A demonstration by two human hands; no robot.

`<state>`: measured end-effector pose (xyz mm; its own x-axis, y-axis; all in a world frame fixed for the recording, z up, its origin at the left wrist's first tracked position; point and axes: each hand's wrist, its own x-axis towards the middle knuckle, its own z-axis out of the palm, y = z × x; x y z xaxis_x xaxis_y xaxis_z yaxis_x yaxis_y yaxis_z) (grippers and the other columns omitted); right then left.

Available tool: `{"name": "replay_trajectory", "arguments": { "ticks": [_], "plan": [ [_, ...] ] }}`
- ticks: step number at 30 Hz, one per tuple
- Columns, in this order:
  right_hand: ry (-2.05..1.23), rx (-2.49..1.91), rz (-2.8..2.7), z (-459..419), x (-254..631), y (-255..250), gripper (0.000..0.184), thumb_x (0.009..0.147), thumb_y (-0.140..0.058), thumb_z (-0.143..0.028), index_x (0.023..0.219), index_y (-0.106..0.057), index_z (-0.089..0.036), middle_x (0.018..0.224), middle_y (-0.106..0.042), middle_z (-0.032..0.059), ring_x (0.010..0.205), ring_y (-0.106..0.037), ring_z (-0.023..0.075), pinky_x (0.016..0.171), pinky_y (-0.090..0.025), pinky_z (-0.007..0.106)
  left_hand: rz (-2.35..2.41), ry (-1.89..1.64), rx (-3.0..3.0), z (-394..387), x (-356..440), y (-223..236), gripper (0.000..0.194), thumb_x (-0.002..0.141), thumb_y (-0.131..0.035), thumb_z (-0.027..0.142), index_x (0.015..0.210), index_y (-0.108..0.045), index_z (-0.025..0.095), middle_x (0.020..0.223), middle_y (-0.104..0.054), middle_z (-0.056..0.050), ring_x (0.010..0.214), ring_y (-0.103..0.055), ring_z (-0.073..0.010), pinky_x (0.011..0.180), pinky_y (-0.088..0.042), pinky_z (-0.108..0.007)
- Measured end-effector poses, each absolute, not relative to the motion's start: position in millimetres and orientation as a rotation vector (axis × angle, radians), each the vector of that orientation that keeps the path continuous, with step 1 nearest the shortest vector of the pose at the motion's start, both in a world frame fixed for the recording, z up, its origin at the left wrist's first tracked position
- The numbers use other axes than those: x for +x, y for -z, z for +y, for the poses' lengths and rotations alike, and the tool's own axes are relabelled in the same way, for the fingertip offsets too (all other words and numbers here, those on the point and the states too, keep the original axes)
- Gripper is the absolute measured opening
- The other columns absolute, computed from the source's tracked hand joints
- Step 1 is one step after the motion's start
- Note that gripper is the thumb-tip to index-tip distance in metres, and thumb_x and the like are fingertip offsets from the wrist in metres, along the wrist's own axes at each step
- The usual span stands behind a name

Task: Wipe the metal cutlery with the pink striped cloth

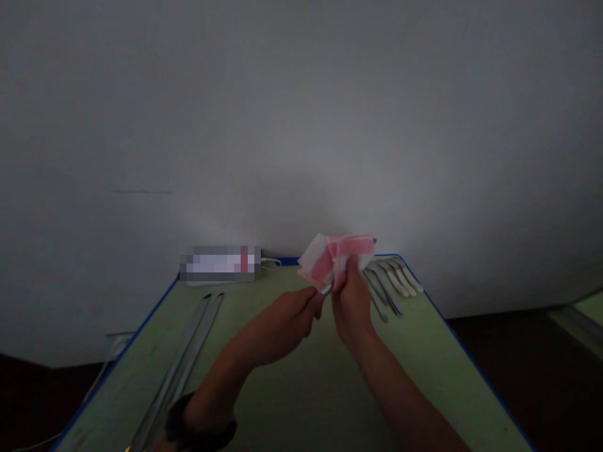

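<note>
Above the middle of the table, my left hand (299,314) is closed around the near end of a shiny metal utensil (326,289). Most of that utensil is hidden, so I cannot tell its kind. My right hand (353,301) grips a pink and white cloth (351,246), thumb on top, folded around the utensil. A small dark tip pokes out past the cloth's far right corner. Just right of my right hand lie several metal utensils (389,292) and spoons with pale ends (402,276), side by side on the table.
The green table (301,402) has a blue edge and stands against a grey wall (301,125). At the back left is a box-like device (221,263), partly blurred, with a white cable (272,261). Two long metal strips (188,345) with dark tips lie along the left side.
</note>
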<state>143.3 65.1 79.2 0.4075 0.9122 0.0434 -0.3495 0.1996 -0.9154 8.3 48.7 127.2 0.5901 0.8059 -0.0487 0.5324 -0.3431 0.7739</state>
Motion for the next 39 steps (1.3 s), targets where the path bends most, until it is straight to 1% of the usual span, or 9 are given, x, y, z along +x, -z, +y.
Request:
{"name": "replay_trajectory", "arguments": {
  "ticks": [8,12,18,23,27,31,34,37,39],
  "plan": [
    [-1.211,-0.980,-0.769,57,117,-70,0.040,0.080,-0.054,-0.055,0.064,-0.056,-0.018,0.053,-0.050,-0.0038,0.047,-0.041,0.0093,0.044,-0.031,0.023,1.136,-0.394,2.123,55,3,-117,0.032,0.095,-0.027,0.033,0.074,-0.048,0.020,0.059,-0.051,0.003,0.054,-0.047,-0.0129,0.055,-0.036,-0.025],
    [-1.264,-0.785,-0.513,75,139,-75,0.025,0.078,-0.061,-0.043,0.079,-0.064,-0.018,0.071,-0.066,-0.0014,0.060,-0.056,0.0115,0.056,-0.044,0.024,1.131,-0.334,2.180,49,8,-120,0.036,0.095,-0.028,0.042,0.079,-0.051,0.020,0.066,-0.056,0.001,0.061,-0.052,-0.0151,0.057,-0.036,-0.026],
    [-1.329,-0.580,-0.330,92,172,-85,0.018,0.083,-0.056,-0.035,0.080,-0.064,-0.020,0.078,-0.070,-0.0027,0.074,-0.065,0.0117,0.070,-0.052,0.025,1.026,-0.104,2.196,44,-5,-133,0.034,0.095,-0.031,0.042,0.082,-0.052,0.019,0.071,-0.060,0.000,0.064,-0.054,-0.0149,0.058,-0.038,-0.026],
    [-1.200,-0.543,-0.262,92,179,-87,0.022,0.087,-0.052,-0.038,0.077,-0.061,-0.020,0.071,-0.068,-0.0049,0.072,-0.064,0.0087,0.068,-0.053,0.023,0.927,-0.141,2.179,46,-25,-138,0.025,0.094,-0.037,0.036,0.103,-0.054,0.020,0.084,-0.064,-0.001,0.072,-0.057,-0.0147,0.064,-0.042,-0.025],
    [-1.087,-0.577,-0.249,88,182,-91,0.023,0.086,-0.055,-0.037,0.072,-0.059,-0.020,0.062,-0.064,-0.0069,0.064,-0.062,0.0070,0.064,-0.052,0.019,0.940,-0.143,2.166,47,-36,-140,0.031,0.090,-0.048,0.037,0.118,-0.053,0.025,0.097,-0.067,-0.002,0.084,-0.061,-0.0174,0.071,-0.044,-0.027],
    [-1.058,-0.592,-0.277,87,184,-95,0.022,0.087,-0.053,-0.038,0.078,-0.062,-0.019,0.070,-0.067,-0.0050,0.065,-0.063,0.0076,0.066,-0.053,0.021,0.859,-0.146,2.099,47,-39,-144,0.029,0.089,-0.053,0.032,0.117,-0.056,0.027,0.099,-0.071,0.000,0.088,-0.064,-0.0166,0.076,-0.045,-0.026],
    [-1.069,-0.602,-0.288,88,181,-95,0.019,0.086,-0.055,-0.033,0.073,-0.060,-0.019,0.065,-0.064,-0.0058,0.064,-0.062,0.0086,0.066,-0.053,0.023,0.755,-0.173,2.052,48,-39,-148,0.031,0.087,-0.057,0.033,0.118,-0.058,0.029,0.096,-0.073,0.003,0.087,-0.065,-0.0152,0.077,-0.045,-0.024],
    [-1.122,-0.635,-0.276,86,175,-95,0.017,0.085,-0.056,-0.030,0.074,-0.061,-0.018,0.067,-0.065,-0.0044,0.063,-0.061,0.0092,0.066,-0.052,0.024,0.752,-0.212,2.050,48,-37,-151,0.021,0.088,-0.056,0.038,0.101,-0.066,0.026,0.087,-0.073,0.004,0.082,-0.066,-0.0144,0.073,-0.045,-0.022],
    [-1.145,-0.663,-0.290,83,168,-95,0.018,0.084,-0.058,-0.032,0.076,-0.062,-0.016,0.071,-0.067,-0.0024,0.063,-0.060,0.0095,0.065,-0.051,0.024,0.796,-0.241,2.074,49,-34,-151,0.024,0.090,-0.052,0.038,0.086,-0.069,0.023,0.081,-0.072,0.004,0.077,-0.065,-0.0132,0.070,-0.044,-0.021]
  ]
}}
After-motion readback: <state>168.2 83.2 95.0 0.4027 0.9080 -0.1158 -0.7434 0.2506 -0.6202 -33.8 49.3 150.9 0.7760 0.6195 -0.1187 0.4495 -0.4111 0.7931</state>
